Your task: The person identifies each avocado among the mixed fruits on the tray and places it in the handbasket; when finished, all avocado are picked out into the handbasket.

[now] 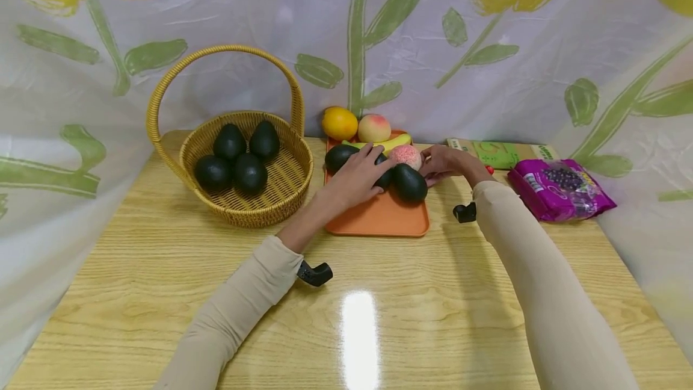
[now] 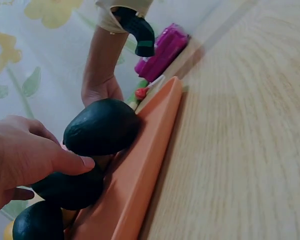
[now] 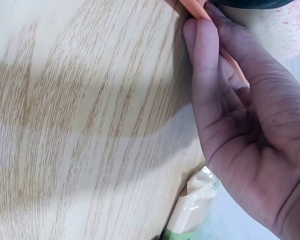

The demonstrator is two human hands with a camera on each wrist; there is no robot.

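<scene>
An orange tray [image 1: 379, 215] bears three dark green avocados, a banana [image 1: 402, 141], and two peaches, with a mango [image 1: 340, 123] at its far left corner. My left hand [image 1: 357, 176] grips the middle avocado [image 2: 70, 191], its thumb lying across the top in the left wrist view. Beside that one are the right avocado [image 1: 409, 184] and the left avocado [image 1: 338, 158]. At the tray's right side, my right hand [image 3: 255, 110] pinches the rim between thumb and fingers. The speckled peach [image 1: 406, 156] sits close to that hand; the other peach [image 1: 375, 128] is farther back.
Left of the tray stands a wicker basket [image 1: 260, 215] with a tall handle and several avocados inside. A purple grape-printed package [image 1: 560, 190] and a green-and-tan packet [image 1: 500, 153] lie to the right. A printed cloth [image 1: 227, 5] hangs behind the wooden table [image 1: 422, 294].
</scene>
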